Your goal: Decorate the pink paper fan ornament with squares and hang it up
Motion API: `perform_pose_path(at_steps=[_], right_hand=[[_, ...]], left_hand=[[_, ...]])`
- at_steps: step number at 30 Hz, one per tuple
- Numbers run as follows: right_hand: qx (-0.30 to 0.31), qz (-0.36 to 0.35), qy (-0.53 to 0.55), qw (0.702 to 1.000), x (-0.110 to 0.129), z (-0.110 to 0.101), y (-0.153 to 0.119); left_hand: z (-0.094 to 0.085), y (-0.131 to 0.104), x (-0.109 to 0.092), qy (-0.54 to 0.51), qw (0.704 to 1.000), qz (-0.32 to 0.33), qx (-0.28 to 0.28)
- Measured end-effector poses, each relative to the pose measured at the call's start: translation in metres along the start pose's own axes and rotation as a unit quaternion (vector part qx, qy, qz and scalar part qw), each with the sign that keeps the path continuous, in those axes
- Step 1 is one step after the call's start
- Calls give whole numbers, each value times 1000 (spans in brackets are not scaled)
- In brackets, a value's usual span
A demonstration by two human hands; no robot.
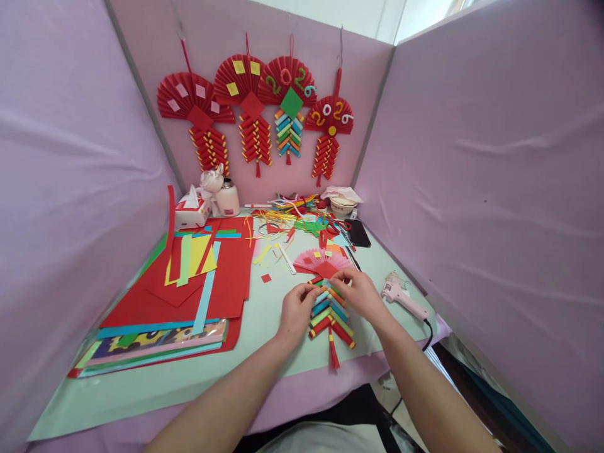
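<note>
A paper firecracker ornament (330, 309) lies on the table in front of me, its rolled tubes in red, orange, green and blue stacked in a V pattern. A red tassel (333, 352) hangs from its lower end. At its top sits a pink pleated fan (325, 258) with a red diamond. My left hand (297, 308) is closed in a pinch at the left side of the upper tubes. Across from it, my right hand (361, 294) pinches the upper right of the same tubes. The fingers hide the exact spot they grip.
Coloured paper sheets (226, 277) cover the table's left. A pink glue gun (404, 299) with a cord lies on the right, near a black phone (357, 233). Paper scraps (306, 217), scissors (340, 228) and a bowl (343, 204) are behind. Finished fan ornaments (255, 94) hang on the back wall.
</note>
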State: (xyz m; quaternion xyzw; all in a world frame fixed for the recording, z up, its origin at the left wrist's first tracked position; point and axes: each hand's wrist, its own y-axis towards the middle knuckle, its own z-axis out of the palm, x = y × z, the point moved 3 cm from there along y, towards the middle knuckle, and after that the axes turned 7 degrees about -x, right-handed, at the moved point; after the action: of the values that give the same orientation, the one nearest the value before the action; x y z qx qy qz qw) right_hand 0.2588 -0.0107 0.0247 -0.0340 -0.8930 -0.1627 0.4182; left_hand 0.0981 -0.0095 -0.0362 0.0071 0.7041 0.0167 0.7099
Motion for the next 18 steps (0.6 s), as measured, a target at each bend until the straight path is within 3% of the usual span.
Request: perform_pose_path(at_steps=[4,8,12,18], right_hand=[[-5,110,14,994,-36,-26,41],[2,140,-4,990,-68,-33,81],[24,152,-25,988,-86,-13,99],[53,182,-75,979,-96,8,104]], left_hand=[[1,-5,-6,105,988,115,9],[8,-15,-10,243,939,236,64],[10,-19,-10,324,909,251,78],[10,-19,-8,346,905,237,74]])
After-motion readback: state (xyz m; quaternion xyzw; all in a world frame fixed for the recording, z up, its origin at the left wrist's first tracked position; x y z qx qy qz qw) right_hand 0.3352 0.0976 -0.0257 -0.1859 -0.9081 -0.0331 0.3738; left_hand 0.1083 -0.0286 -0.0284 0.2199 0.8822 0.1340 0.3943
